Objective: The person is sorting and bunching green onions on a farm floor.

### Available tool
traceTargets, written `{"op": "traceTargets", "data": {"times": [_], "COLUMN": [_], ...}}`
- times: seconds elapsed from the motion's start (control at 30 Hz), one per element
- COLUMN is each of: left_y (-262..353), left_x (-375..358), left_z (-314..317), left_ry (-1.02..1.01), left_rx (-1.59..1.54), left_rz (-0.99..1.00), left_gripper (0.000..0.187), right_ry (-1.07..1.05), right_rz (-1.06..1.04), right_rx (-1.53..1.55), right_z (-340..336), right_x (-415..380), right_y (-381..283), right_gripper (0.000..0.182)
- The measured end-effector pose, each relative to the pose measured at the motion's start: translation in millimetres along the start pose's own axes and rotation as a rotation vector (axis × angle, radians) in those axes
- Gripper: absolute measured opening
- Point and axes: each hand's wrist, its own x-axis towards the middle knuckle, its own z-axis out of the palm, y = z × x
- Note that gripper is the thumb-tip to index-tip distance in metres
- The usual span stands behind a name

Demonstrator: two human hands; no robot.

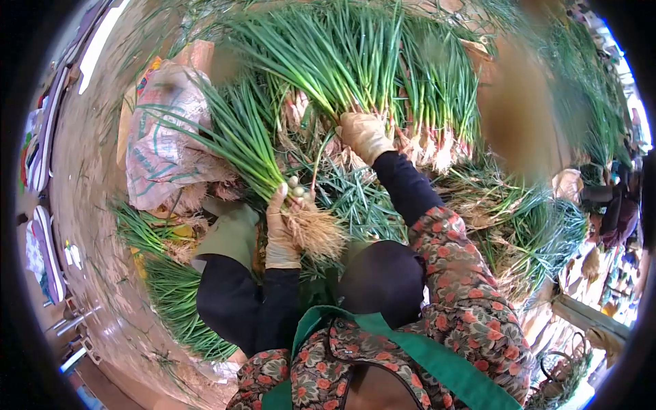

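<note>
My left hand (280, 236), in a pale glove, is closed round a bunch of green onions (256, 154). Its leaves point up and left, and its shaggy tan roots (314, 229) spread to the right of the glove. A few whitish bulbs (295, 186) show by my fingers. Farther forward, my gloved right hand (367, 137) is closed at the stem bases of more green onions (342, 61) in a wide row. The fingertips there are partly hidden by the stems.
To the left a printed woven sack (167, 130) lies over root bundles. More green onions (181, 301) lie at lower left, and rooty heaps (492, 205) spread on the right. Cut green leaves (359, 205) lie between my hands. Another person's gloved hand (567, 184) is at far right.
</note>
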Motion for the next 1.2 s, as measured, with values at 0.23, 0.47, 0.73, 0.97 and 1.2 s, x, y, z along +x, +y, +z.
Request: {"op": "traceTargets", "data": {"times": [0.23,0.47,0.73,0.97,1.2], "left_y": [-16.1,-22.3,-30.9,-24.6,-13.1], "left_x": [10.1,9.6,11.3,12.4,3.3], "left_z": [-0.4,-9.7,-24.2,-27.3,-1.2], "left_ry": [0.099,0.153,0.132,-0.058,-0.013], "left_rx": [0.401,0.656,0.676,0.236,0.018], "left_rz": [-0.008,-0.012,-0.01,0.019,-0.041], "left_gripper": [0.032,0.032,0.03,0.022,0.028], "right_ry": [-0.258,-0.604,-0.045,-0.349,0.01], "right_rz": [-0.364,0.247,0.079,-0.22,0.189], "right_rx": [0.316,1.296,0.808,0.112,0.085], "right_z": [0.2,8.6,75.9,105.5,1.7], "right_x": [-104.0,-59.6,-48.4,-64.7,-11.7], "right_y": [-50.6,-62.6,-63.5,-12.9,-3.4], "right_gripper": [0.037,0.043,0.032,0.031,0.023]}}
